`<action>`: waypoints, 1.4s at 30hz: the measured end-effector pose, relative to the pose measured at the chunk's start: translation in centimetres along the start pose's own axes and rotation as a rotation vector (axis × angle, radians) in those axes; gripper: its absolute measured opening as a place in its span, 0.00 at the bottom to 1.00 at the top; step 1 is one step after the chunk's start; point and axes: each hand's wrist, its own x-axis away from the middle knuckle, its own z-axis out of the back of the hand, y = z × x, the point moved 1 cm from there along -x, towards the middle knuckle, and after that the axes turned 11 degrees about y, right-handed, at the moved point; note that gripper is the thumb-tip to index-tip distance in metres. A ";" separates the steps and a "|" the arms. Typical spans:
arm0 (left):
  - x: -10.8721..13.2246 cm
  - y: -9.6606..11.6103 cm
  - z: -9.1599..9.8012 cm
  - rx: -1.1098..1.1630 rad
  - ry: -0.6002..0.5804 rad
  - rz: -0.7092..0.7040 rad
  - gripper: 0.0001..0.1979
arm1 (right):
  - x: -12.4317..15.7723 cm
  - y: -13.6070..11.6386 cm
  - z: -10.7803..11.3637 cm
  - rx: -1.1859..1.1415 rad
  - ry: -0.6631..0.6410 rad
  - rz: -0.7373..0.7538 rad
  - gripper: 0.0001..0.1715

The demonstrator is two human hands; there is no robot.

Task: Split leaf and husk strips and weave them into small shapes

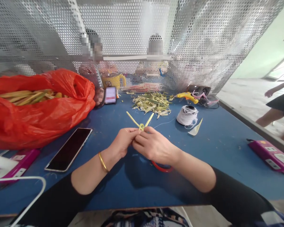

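Both my hands meet in the middle of the blue table (222, 142), fingertips pressed together on the leaf strips (141, 126). My left hand (123, 143) pinches them from the left and my right hand (153, 146) from the right. Both are clamped on the same small fold, knuckles nearly touching, so neither hand is nearer than the other.

The strips lie just beyond my fingertips, on the side away from my body. From the fold two narrow ends stick out in a V. One slants up and away to the left, the other up and away to the right, so both long axes point away from me. Whatever is below the fold is hidden inside my fingers.

They are pale yellow-green, thin and flat, and look stiff enough to stand up straight. Where they cross there is a tight little knot or wrap, too small to make out clearly.

A fine white thread (164, 122) runs from my right hand's fingers toward the spool (187, 115), which sits near on the right. Beyond it lies a yellow glue gun (186, 96), and straight ahead is a heap of leaf trimmings (152, 102). A red bag (38, 119) of leaves sits well off to my left, with a phone (69, 148) between it and my left arm.
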 end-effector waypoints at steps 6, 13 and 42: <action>-0.4 0.0 0.2 0.051 0.048 0.044 0.15 | 0.3 -0.2 -1.2 0.138 -0.059 0.069 0.15; -0.3 0.6 0.5 0.021 -0.088 0.056 0.16 | 0.6 0.0 -1.5 0.120 0.107 -0.070 0.17; -0.3 1.9 1.1 0.083 0.047 -0.087 0.07 | 0.6 1.3 0.2 0.155 0.130 -0.543 0.17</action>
